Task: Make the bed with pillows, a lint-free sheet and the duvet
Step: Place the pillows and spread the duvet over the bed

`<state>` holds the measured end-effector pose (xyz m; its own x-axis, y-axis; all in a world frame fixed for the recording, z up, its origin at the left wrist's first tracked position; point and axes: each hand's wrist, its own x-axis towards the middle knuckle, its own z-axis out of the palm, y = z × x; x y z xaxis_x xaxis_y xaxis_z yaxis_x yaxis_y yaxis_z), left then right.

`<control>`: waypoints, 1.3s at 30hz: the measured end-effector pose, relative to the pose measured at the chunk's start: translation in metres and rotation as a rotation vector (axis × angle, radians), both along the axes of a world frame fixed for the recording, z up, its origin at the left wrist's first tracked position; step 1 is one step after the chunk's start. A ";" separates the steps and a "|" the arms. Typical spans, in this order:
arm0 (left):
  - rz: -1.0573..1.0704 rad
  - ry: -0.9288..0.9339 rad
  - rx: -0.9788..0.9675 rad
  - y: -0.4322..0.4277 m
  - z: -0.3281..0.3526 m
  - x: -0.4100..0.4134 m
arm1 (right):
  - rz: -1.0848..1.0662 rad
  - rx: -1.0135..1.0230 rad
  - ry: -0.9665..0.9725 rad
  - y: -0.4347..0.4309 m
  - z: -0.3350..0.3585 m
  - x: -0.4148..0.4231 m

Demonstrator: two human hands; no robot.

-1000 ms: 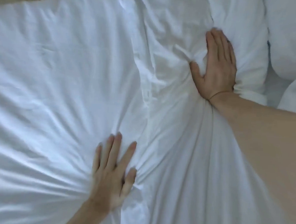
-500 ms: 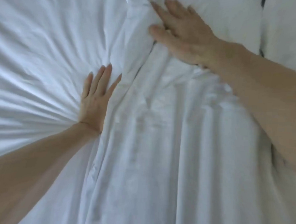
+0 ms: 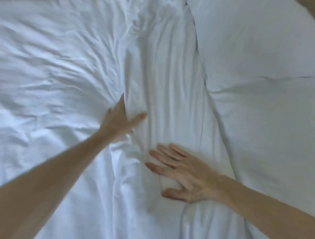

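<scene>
White duvet (image 3: 53,65) covers the left of the bed, wrinkled. A long fold (image 3: 165,75) of white cloth runs near to far down the middle. 2 pillows (image 3: 254,42) lie right of the fold, touching it. Left hand (image 3: 119,121) stands edge-on in the fold's left crease, fingers together, thumb out across the fold. Right hand (image 3: 185,175) lies flat on the fold, nearer, fingers spread.

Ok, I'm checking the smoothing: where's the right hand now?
Head view, lower centre: the right hand lies flat on the bunched white fabric, below-right of the left hand and left of the pillows.
</scene>
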<state>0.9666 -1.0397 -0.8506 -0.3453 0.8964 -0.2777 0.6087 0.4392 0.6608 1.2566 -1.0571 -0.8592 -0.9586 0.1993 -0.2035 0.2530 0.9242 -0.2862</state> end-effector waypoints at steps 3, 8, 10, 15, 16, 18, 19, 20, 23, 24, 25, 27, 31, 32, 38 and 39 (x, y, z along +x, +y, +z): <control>-0.191 0.434 0.083 -0.081 -0.008 0.032 | -0.088 0.027 0.006 -0.070 -0.003 0.025; -1.031 0.586 0.026 -0.157 0.022 0.084 | -0.181 0.026 -0.053 -0.178 0.004 0.070; -1.187 0.644 -0.051 -0.208 0.018 0.121 | -0.217 0.057 -0.061 -0.226 0.001 0.093; -1.229 0.753 0.003 -0.328 0.000 0.175 | -0.314 0.091 -0.061 -0.339 -0.004 0.135; -1.221 0.723 0.024 -0.349 -0.002 0.181 | -0.325 0.088 -0.059 -0.361 -0.005 0.143; -1.177 0.636 0.051 -0.388 -0.006 0.188 | -0.390 0.090 -0.023 -0.398 -0.005 0.162; -1.128 0.590 0.069 -0.405 -0.006 0.189 | -0.450 0.088 0.013 -0.411 -0.004 0.174; -1.059 0.548 0.094 -0.419 -0.006 0.190 | -0.525 0.109 0.072 -0.419 -0.001 0.184; -0.843 0.436 0.120 -0.451 -0.001 0.191 | -0.788 0.305 0.214 -0.420 0.008 0.201; -0.807 0.416 0.089 -0.461 0.002 0.195 | -0.883 0.361 0.183 -0.420 0.010 0.205; -0.773 0.407 0.064 -0.470 0.004 0.200 | -0.980 0.383 0.134 -0.420 0.012 0.208; -0.726 0.419 0.028 -0.488 0.007 0.218 | -1.110 0.411 0.026 -0.418 0.016 0.212; -0.764 0.471 -0.078 -0.522 0.007 0.262 | -1.228 0.157 -0.222 -0.433 0.028 0.238; -0.788 0.489 -0.100 -0.527 0.009 0.273 | -1.194 0.162 -0.330 -0.439 0.031 0.252; -0.804 0.533 -0.105 -0.547 0.013 0.318 | -1.292 0.032 -0.327 -0.462 0.050 0.318; -0.754 0.549 -0.084 -0.547 0.012 0.326 | -1.276 0.009 -0.270 -0.465 0.051 0.312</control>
<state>1.2928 -1.5863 -0.8390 0.2174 0.9214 -0.3220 0.9695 -0.1656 0.1807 1.5687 -1.5221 -0.8086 -0.0227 0.9353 -0.3530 0.9965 -0.0074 -0.0837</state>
